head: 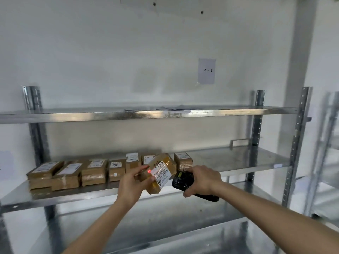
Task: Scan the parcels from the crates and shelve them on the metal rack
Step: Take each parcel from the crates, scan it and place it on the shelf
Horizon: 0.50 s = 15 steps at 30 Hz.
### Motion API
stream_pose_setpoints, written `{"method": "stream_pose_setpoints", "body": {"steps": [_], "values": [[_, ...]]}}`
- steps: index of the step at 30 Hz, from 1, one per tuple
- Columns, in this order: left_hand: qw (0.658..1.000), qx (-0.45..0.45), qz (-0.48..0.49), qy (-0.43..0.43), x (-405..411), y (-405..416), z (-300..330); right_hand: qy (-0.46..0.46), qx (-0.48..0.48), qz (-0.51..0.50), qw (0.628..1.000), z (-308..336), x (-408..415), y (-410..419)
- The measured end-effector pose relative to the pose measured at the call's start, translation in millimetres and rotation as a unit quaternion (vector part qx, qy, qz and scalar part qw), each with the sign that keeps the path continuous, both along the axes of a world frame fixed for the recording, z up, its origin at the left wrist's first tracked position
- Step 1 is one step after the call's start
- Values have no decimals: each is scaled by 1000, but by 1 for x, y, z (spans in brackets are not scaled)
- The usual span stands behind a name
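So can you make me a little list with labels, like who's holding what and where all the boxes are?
left hand: left hand grips a tilted brown parcel, label facing up
right hand: right hand grips a black scanner aimed at the parcel
red dot: scanner light shows on the parcel's label
shelved parcels: a row of brown boxes sits on the middle shelf, left of its centre
top shelf: top shelf holds what look like flat papers, hard to tell
wall sign: paper sign reads 2 - 3

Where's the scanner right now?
In the head view, the black scanner is gripped in the right hand, right of centre, in front of the rack's middle shelf, just right of the parcel the left hand holds.
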<state>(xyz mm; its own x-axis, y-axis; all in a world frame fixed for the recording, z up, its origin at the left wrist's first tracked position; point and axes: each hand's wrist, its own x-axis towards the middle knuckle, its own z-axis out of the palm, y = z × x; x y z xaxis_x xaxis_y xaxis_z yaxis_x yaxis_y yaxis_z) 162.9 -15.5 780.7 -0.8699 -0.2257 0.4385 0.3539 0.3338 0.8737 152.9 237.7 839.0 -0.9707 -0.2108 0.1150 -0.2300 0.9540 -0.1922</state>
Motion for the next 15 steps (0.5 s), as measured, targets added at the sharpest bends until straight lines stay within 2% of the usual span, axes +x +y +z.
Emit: {"method": "stream_pose_setpoints", "body": {"steps": [4,15], "values": [[999,-50,-6,19,-12,23,5,3,11,-33,999,0,-4,24],[998,-54,-10,5,-16,39,21,-2,13,-70,997,1,-6,33]]}}
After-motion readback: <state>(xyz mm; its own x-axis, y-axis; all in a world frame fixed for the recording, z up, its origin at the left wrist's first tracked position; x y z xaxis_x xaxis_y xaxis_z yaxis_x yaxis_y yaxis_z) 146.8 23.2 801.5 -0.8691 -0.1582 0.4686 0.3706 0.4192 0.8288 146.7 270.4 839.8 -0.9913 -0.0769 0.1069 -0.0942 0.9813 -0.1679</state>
